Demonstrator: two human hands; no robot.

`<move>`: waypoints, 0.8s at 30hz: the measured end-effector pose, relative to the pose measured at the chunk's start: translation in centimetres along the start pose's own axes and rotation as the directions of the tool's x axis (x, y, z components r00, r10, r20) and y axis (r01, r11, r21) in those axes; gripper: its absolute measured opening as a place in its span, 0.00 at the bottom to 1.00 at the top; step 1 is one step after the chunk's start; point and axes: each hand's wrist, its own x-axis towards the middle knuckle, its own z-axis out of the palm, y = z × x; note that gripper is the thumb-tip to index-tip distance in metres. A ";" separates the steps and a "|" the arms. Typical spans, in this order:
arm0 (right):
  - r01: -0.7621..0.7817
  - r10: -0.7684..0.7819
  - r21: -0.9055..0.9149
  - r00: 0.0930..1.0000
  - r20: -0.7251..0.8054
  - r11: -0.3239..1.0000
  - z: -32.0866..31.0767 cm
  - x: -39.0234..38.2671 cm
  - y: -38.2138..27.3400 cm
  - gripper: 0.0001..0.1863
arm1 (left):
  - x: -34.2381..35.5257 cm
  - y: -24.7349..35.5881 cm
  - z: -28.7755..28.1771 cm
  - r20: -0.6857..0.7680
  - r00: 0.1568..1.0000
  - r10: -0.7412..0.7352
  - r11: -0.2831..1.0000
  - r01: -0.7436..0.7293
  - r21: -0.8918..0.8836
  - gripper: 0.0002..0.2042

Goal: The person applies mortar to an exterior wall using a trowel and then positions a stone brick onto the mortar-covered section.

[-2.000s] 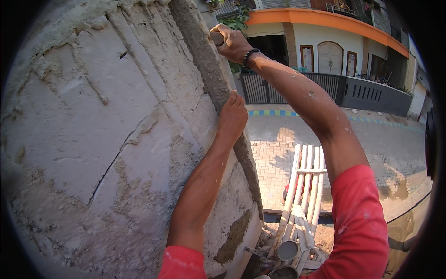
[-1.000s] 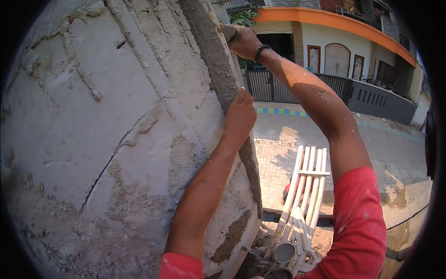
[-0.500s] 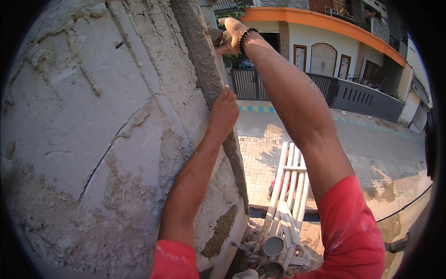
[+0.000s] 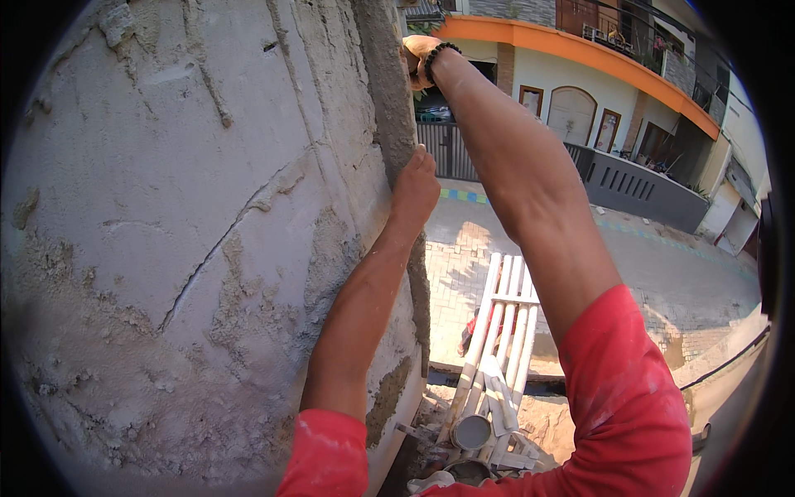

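A rough grey plastered wall (image 4: 207, 166) fills the left side, with a strip of darker, wet-looking mortar (image 4: 393, 91) along its upright edge. My left hand (image 4: 416, 186) is closed at this edge, below my right hand; whatever its fingers grip is hidden. High up by the same edge is my right hand (image 4: 418, 60), with a black beaded bracelet (image 4: 432, 62) on the wrist. Its fingers are curled and mostly hidden. The trowel glimpsed in that hand half a second ago is out of sight behind the hand and wall edge.
Far below, pale poles (image 4: 497, 319) joined by a crosspiece lean over a ditch. A bucket of grey stuff (image 4: 472, 432) stands near their foot, among boards. Across the paved lane (image 4: 464, 224) are a dark gate (image 4: 447, 149) and a house with an orange band (image 4: 563, 41).
The view has shifted, so the wall sits farther right. My right hand has turned and lies closer against the wall edge, hiding the trowel. My left hand stays at the edge.
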 end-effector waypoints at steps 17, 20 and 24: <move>0.191 -0.175 -0.257 0.981 0.083 0.947 0.4 -2.4 0.2 0.03 | 0.1 0.2 -0.3 0.029 0.999 0.022 1.000 -0.022 -0.021 0.08; 0.299 -0.348 -0.826 0.928 0.134 0.478 1.2 -3.4 -0.3 0.07 | -0.1 -0.1 -0.3 0.027 0.999 0.031 0.999 -0.030 -0.032 0.08; 0.323 -0.367 -0.835 0.917 0.159 0.445 0.8 -3.0 -0.7 0.12 | 0.1 -0.2 -0.1 0.030 0.998 0.057 0.998 -0.057 -0.016 0.08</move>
